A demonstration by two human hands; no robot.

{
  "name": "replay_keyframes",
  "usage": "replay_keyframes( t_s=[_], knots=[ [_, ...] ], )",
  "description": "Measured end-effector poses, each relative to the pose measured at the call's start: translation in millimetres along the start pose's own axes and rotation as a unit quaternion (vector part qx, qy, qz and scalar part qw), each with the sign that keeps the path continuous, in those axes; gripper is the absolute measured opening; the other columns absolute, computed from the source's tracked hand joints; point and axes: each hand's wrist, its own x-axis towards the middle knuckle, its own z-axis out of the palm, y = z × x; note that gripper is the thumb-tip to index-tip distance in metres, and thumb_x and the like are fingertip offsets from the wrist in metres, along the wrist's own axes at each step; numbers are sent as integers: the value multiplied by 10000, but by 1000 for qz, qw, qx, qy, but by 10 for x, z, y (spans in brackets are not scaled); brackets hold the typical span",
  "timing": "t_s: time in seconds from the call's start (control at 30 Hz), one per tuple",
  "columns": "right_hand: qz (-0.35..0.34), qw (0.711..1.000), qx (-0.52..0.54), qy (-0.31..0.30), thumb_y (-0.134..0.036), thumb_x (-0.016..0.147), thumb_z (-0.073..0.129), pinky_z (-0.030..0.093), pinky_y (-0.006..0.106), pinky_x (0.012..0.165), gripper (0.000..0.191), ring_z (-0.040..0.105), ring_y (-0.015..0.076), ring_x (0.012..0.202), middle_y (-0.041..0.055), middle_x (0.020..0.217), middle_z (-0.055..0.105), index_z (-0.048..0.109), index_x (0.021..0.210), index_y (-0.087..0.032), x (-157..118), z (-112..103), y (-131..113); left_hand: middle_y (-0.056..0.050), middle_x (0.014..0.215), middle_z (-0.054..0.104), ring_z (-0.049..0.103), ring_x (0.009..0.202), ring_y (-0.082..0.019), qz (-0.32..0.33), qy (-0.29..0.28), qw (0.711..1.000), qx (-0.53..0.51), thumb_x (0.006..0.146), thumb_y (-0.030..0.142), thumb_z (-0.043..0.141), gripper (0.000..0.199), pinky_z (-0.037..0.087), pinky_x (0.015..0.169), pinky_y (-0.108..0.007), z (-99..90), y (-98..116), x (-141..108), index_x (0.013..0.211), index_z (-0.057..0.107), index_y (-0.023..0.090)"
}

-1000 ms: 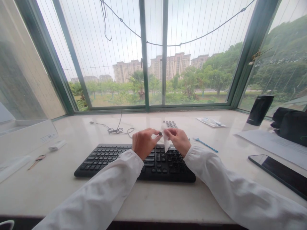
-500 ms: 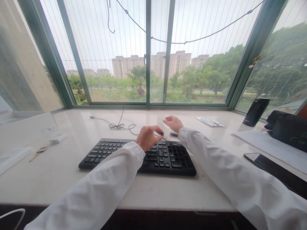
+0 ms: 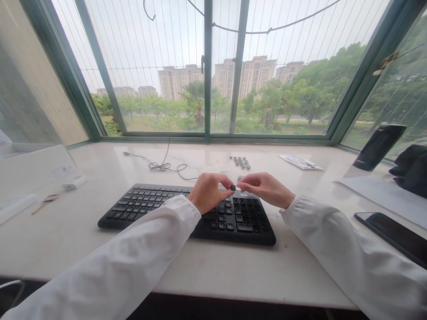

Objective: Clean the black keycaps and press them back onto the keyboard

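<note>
White worktop w/ black keyboard near centre, logo too small to read. L hand pinches small black keycap over keyboard's far edge; R hand part open, fingertips just beside cap. Loose keycaps lie farther back.
</note>
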Motion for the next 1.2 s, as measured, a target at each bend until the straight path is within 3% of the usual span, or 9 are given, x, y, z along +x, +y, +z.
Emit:
replay_keyframes(
  t_s=[0.33,0.5,0.7,0.83,1.2],
  knots=[
    [9,998,34,-58,-500,746,663,451,278,695,377,632,184,765,58,794,729,756,855,-151,-65,0,-18,50,756,730,588,617,-96,-31,-64,997,-43,692,353,779,161,457,651,-219,-4,91,-19,818,764,254],
    [37,995,-25,-94,-478,742,652,404,263,625,342,588,161,685,27,704,699,774,820,-168,-62,16,0,52,730,723,609,679,-111,-29,-118,990,-67,707,309,766,113,440,655,-220,-15,81,-19,804,768,252],
    [61,989,-110,-72,-509,727,641,339,262,558,359,511,141,612,4,604,632,782,773,-182,-66,46,17,44,705,708,587,671,-130,-27,-141,989,-28,682,375,774,150,404,619,-244,7,32,-22,796,774,277],
    [61,990,-110,-69,-557,706,648,322,262,539,388,493,136,584,-6,554,599,782,737,-194,-64,58,39,29,746,726,601,700,-132,-15,-159,986,-40,769,358,695,120,419,657,-250,2,-5,-9,816,779,286],
    [65,989,-125,-37,-484,718,656,392,267,588,317,582,166,658,33,694,700,766,747,-189,-62,103,24,6,732,732,624,699,-148,-45,-164,985,-41,758,417,685,198,421,648,-255,30,-79,9,780,777,243]
  ],
)
